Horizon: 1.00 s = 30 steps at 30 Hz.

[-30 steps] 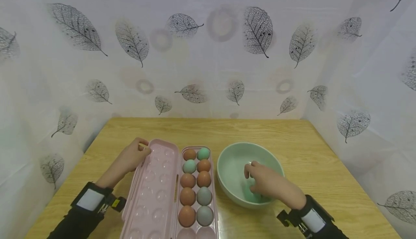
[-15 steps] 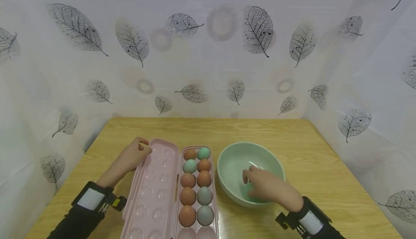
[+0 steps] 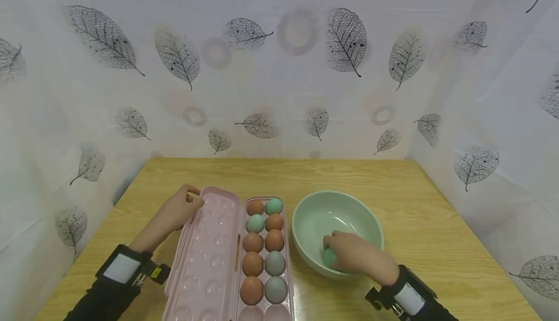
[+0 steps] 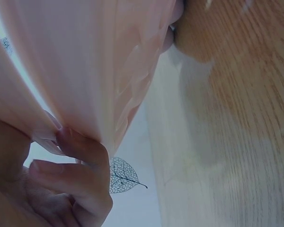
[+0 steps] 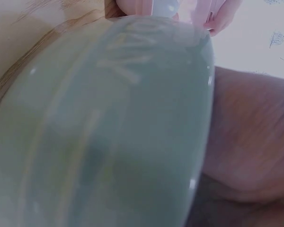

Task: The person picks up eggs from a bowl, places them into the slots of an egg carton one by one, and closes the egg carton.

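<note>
My left hand (image 3: 179, 209) pinches the far left corner of the pink egg carton's open lid (image 3: 207, 253). In the left wrist view, curled fingers (image 4: 83, 146) grip the lid's edge (image 4: 75, 61). Brown, green and grey-blue eggs sit in two columns in the carton's base (image 3: 251, 314), whose nearest visible cups hold none. Down inside the pale green bowl (image 3: 314, 214), my right hand (image 3: 355, 253) has its fingers round a green egg (image 3: 329, 257), partly covered by the hand. The bowl's outer wall (image 5: 123, 118) hides those fingers in the right wrist view.
The bowl stands on the wooden table (image 3: 279, 173) just right of the carton. A pale curtain (image 3: 279, 69) printed with leaves encloses the back and both sides. The carton's near end runs out of the head view.
My right hand has shifted slightly left and lower in the bowl, and its fingers have closed round the green egg, which now shows beside them. My left hand stays on the lid.
</note>
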Each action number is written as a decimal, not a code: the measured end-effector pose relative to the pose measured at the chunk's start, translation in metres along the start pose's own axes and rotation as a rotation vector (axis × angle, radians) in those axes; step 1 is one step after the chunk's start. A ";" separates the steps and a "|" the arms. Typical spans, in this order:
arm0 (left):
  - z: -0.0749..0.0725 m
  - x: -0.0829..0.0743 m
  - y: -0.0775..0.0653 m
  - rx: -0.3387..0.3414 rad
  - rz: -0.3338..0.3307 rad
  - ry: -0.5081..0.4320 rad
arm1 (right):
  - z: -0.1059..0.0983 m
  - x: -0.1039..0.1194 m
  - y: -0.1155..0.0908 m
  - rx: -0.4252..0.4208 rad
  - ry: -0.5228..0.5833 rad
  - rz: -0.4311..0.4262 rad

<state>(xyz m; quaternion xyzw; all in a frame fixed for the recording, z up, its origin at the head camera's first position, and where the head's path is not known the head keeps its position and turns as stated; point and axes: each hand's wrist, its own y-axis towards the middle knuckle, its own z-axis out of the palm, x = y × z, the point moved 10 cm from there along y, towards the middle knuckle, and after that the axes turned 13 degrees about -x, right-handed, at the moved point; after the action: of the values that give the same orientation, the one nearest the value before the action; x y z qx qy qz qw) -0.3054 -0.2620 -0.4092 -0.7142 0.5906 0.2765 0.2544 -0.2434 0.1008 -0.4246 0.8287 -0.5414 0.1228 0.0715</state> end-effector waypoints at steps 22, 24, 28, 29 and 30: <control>0.000 0.003 0.002 -0.001 -0.001 0.005 | -0.004 -0.003 0.002 -0.030 0.025 0.034; 0.000 0.003 0.002 -0.002 -0.002 0.003 | -0.006 -0.002 0.001 -0.034 0.024 0.033; 0.000 0.002 0.001 -0.006 0.005 0.003 | -0.009 -0.001 0.000 -0.055 0.003 0.026; 0.000 0.001 0.001 -0.007 0.008 0.003 | -0.010 -0.001 0.000 -0.062 -0.004 0.024; 0.000 0.001 0.001 -0.009 0.010 0.003 | -0.012 -0.001 -0.001 -0.070 -0.010 0.020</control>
<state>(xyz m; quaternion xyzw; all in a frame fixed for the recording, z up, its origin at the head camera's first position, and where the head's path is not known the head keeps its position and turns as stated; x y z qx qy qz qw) -0.3066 -0.2631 -0.4103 -0.7127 0.5932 0.2796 0.2489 -0.2444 0.1048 -0.4136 0.8207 -0.5541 0.1005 0.0966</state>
